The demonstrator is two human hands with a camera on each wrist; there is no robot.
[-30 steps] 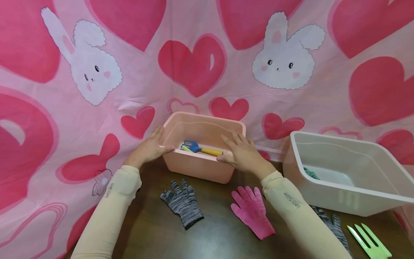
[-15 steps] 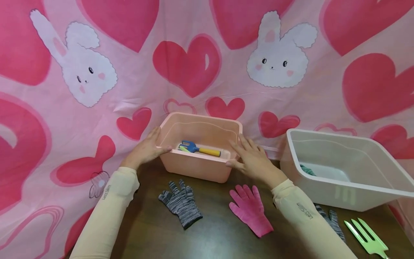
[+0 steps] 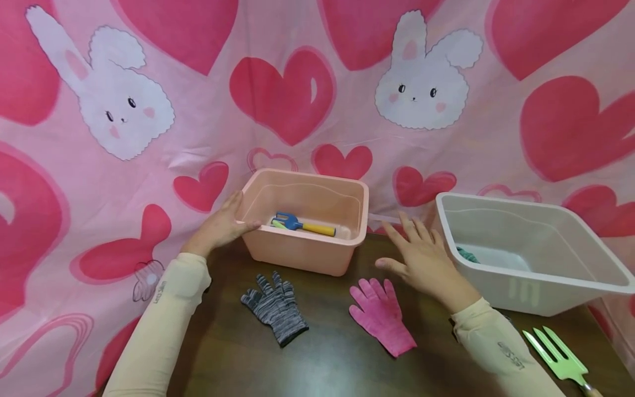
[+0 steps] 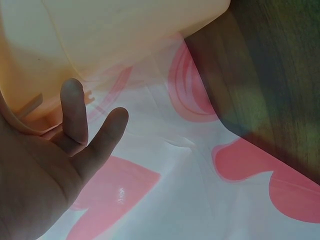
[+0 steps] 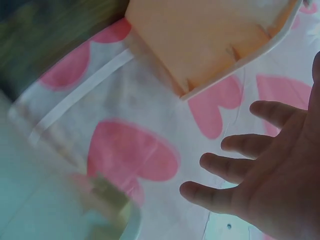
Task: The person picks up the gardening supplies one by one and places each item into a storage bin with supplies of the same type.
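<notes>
My left hand (image 3: pixel 218 229) rests at the left end of a light pink plastic bin (image 3: pixel 297 251), thumb over the front rim and fingers along the outer side. In the left wrist view, two fingers stretch out loosely beside the bin wall (image 4: pixel 125 30). Inside the bin lies a small garden fork (image 3: pixel 317 228) with a blue head and yellow handle, partly over a light green piece (image 3: pixel 279 224). My right hand (image 3: pixel 421 259), fingers spread, hangs between this bin and a grey-white bin (image 3: pixel 501 286). It holds nothing, and the right wrist view shows it apart from the pink bin (image 5: pixel 215 45).
A grey striped glove (image 3: pixel 280 311) and a pink glove (image 3: pixel 382 317) lie flat on the dark wooden table (image 3: pixel 332 369). A green garden fork (image 3: pixel 560 355) lies at the front right. The grey-white bin holds a teal item (image 3: pixel 466 255). A heart-print cloth (image 3: pixel 283 99) hangs behind.
My right hand has left the pink bin's right end and moved right, toward the grey-white bin. My left hand stays at the bin's left end. The view has shifted slightly.
</notes>
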